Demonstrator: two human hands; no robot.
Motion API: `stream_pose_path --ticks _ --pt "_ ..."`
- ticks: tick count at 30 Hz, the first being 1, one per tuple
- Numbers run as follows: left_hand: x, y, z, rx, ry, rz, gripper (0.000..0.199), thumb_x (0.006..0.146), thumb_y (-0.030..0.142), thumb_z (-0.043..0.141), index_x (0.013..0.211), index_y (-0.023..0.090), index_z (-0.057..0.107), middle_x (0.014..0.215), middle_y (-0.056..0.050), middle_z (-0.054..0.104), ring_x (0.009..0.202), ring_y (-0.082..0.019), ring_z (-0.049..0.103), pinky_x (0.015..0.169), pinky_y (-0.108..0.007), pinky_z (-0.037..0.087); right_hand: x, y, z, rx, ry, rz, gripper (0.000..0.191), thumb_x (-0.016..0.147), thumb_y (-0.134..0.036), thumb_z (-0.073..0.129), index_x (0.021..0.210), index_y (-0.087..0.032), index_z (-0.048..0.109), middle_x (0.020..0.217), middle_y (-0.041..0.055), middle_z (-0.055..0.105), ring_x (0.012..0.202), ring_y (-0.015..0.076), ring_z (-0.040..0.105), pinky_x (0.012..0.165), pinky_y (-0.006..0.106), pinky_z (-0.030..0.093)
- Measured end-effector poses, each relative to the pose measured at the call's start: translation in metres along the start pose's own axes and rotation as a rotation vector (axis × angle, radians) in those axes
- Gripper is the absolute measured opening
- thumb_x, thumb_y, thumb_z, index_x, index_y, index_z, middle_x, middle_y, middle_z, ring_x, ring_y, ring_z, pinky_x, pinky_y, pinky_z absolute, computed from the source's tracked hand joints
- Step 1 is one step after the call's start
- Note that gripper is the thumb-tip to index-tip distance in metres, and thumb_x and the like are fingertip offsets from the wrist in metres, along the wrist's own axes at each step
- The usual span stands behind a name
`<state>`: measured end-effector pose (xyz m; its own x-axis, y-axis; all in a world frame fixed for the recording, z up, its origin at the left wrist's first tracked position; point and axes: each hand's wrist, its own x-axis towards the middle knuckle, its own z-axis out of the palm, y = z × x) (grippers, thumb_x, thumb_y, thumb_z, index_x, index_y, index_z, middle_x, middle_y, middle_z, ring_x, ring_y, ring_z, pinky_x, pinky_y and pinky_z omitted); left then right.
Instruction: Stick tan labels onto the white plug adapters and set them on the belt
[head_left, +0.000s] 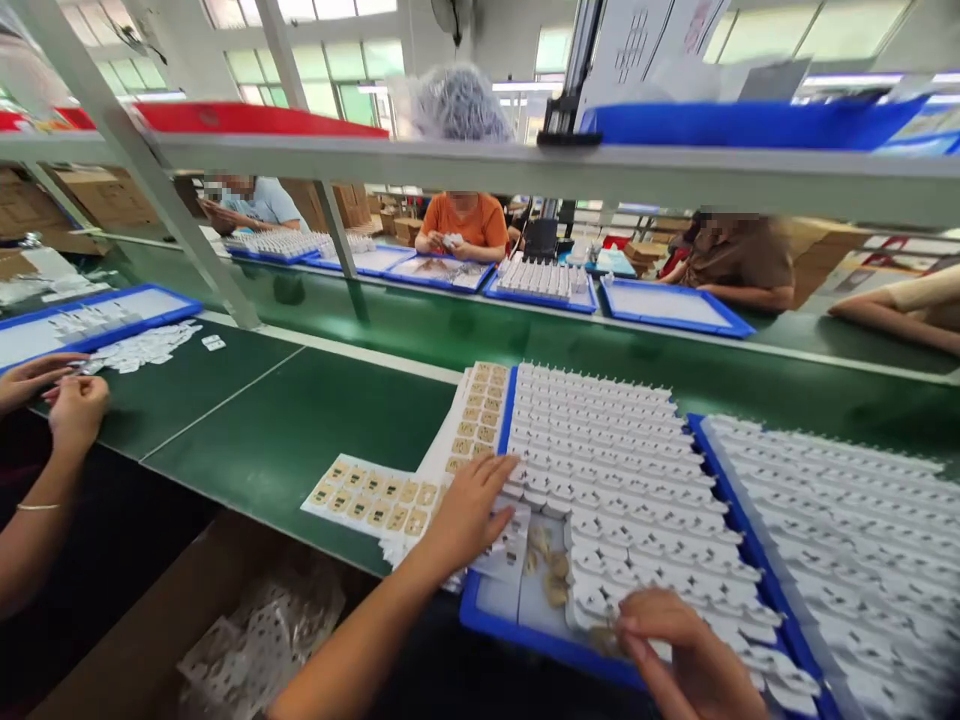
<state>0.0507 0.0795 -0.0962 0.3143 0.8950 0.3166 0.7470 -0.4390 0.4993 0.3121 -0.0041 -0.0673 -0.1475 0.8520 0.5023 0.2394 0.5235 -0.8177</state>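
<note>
My left hand reaches over the left edge of a blue-rimmed tray, its fingers stretched out and the thumb apart. Under it are a white sheet and the tray's edge. Rows of white plastic parts fill most of this tray. Small tan stickers or scraps lie loose in its near left corner. At the tray's near side my right hand is curled, thumb and forefinger drawn together beside the white parts. Whatever is between those fingertips is blurred and cannot be made out.
Left of the tray lie a sheet of tan stickers and a taller stack of such sheets. A second tray of white parts stands at right. A co-worker's hands work at far left. A shelf beam crosses above; people sit opposite.
</note>
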Motion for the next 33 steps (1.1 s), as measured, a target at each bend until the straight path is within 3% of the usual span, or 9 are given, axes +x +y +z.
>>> stream_pose_path --ticks 3,7,12,15,19,22,25,29,33 --pt "0.004 -0.005 -0.003 0.019 -0.016 -0.038 0.058 0.082 0.016 0.069 0.137 0.019 0.052 0.148 -0.015 0.05 0.14 -0.034 0.042 0.117 -0.056 0.035 -0.005 -0.012 0.003 0.032 -0.01 -0.008 0.014 0.09 -0.014 0.062 0.095 -0.024 0.068 0.078 0.0062 0.068 0.074 0.0228 0.067 0.065 0.034 0.055" --pt "0.01 -0.006 -0.002 0.042 -0.024 -0.065 0.047 0.079 0.015 0.073 0.124 0.019 0.059 0.147 -0.016 0.046 0.139 -0.036 0.041 0.113 -0.056 0.037 -0.005 -0.007 0.007 0.044 -0.027 0.021 0.018 0.09 -0.009 0.059 0.098 -0.024 0.066 0.079 0.0051 0.067 0.075 0.0222 0.066 0.066 0.035 0.052" --pt "0.02 0.001 -0.011 -0.044 0.012 -0.096 0.027 0.075 0.012 0.076 0.097 0.02 0.063 0.119 -0.01 0.061 0.118 -0.032 0.055 0.102 -0.051 0.046 -0.002 -0.004 0.009 0.024 -0.047 -0.014 0.02 0.091 -0.007 0.058 0.099 -0.024 0.065 0.08 0.0039 0.066 0.076 0.0206 0.064 0.067 0.034 0.051" --pt "0.019 0.004 -0.026 -0.327 0.063 -0.123 0.024 0.076 0.017 0.076 0.093 0.02 0.06 0.107 -0.007 0.066 0.105 -0.026 0.06 0.093 -0.043 0.051 0.0 -0.002 0.012 0.005 -0.028 -0.009 0.02 0.091 -0.008 0.058 0.1 -0.024 0.066 0.083 0.0048 0.067 0.077 0.0212 0.065 0.068 0.035 0.052" --pt "0.007 0.013 -0.038 -0.989 0.191 -0.28 0.036 0.073 0.032 0.082 0.097 0.021 0.058 0.106 -0.004 0.065 0.095 -0.019 0.064 0.082 -0.029 0.053 0.007 -0.003 0.031 0.064 0.025 0.029 0.017 0.092 -0.011 0.059 0.1 -0.024 0.066 0.085 0.0045 0.067 0.081 0.0212 0.065 0.071 0.036 0.053" --pt "-0.004 0.026 -0.029 -1.458 0.132 -0.394 0.052 0.066 0.035 0.087 0.105 0.023 0.055 0.093 0.0 0.065 0.081 -0.014 0.065 0.072 -0.024 0.054 0.016 -0.013 0.051 0.144 -0.031 0.02 0.017 0.093 -0.01 0.058 0.099 -0.025 0.064 0.087 0.0045 0.067 0.084 0.021 0.065 0.074 0.036 0.053" --pt "-0.014 0.036 -0.016 -1.685 0.013 -0.463 0.059 0.065 0.033 0.087 0.115 0.026 0.056 0.099 -0.001 0.067 0.084 -0.017 0.067 0.075 -0.028 0.056 0.027 -0.026 0.066 0.195 -0.121 -0.049 0.022 0.091 -0.007 0.057 0.101 -0.026 0.064 0.088 0.0039 0.067 0.086 0.0207 0.065 0.078 0.037 0.053" --pt "-0.025 0.035 -0.009 -1.628 -0.034 -0.345 0.051 0.067 0.034 0.086 0.112 0.022 0.066 0.096 -0.004 0.07 0.088 -0.02 0.067 0.08 -0.028 0.053 0.035 -0.031 0.074 0.257 -0.157 -0.029 0.021 0.09 -0.008 0.059 0.099 -0.027 0.065 0.086 0.0016 0.067 0.081 0.0182 0.063 0.075 0.033 0.05" --pt "-0.032 0.023 -0.012 -1.181 0.013 -0.125 0.042 0.08 0.039 0.077 0.119 0.024 0.069 0.119 -0.008 0.068 0.114 -0.027 0.062 0.095 -0.036 0.05 0.033 -0.026 0.076 0.389 -0.148 0.087 0.015 0.091 -0.013 0.062 0.095 -0.027 0.066 0.085 0.0003 0.065 0.079 0.017 0.061 0.073 0.031 0.049"
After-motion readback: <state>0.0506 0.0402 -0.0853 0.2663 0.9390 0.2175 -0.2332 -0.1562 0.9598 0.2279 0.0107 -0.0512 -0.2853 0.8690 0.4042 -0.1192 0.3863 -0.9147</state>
